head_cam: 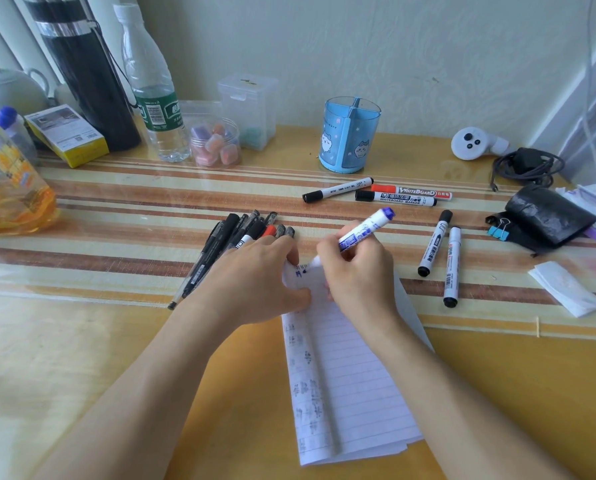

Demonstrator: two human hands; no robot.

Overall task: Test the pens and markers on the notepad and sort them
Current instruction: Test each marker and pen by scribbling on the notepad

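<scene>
My right hand (357, 271) grips a blue whiteboard marker (366, 232), its tip down on the top of the lined notepad (345, 382) beside fresh blue marks. My left hand (255, 282) presses on the notepad's top left corner, thumb lying on the paper. A bunch of black pens and a red-capped one (227, 242) lies just behind my left hand. Three markers (393, 194) lie in a group further back, one with a red cap. Two black-capped markers (443, 259) lie to the right of the notepad.
A blue divided pen holder (350, 135) stands at the back. Bottles, a black flask (88, 71), clear boxes and a yellow box line the back left. A white controller, cable, black pouch (549, 216), binder clip and folded tissue (566, 289) are on the right.
</scene>
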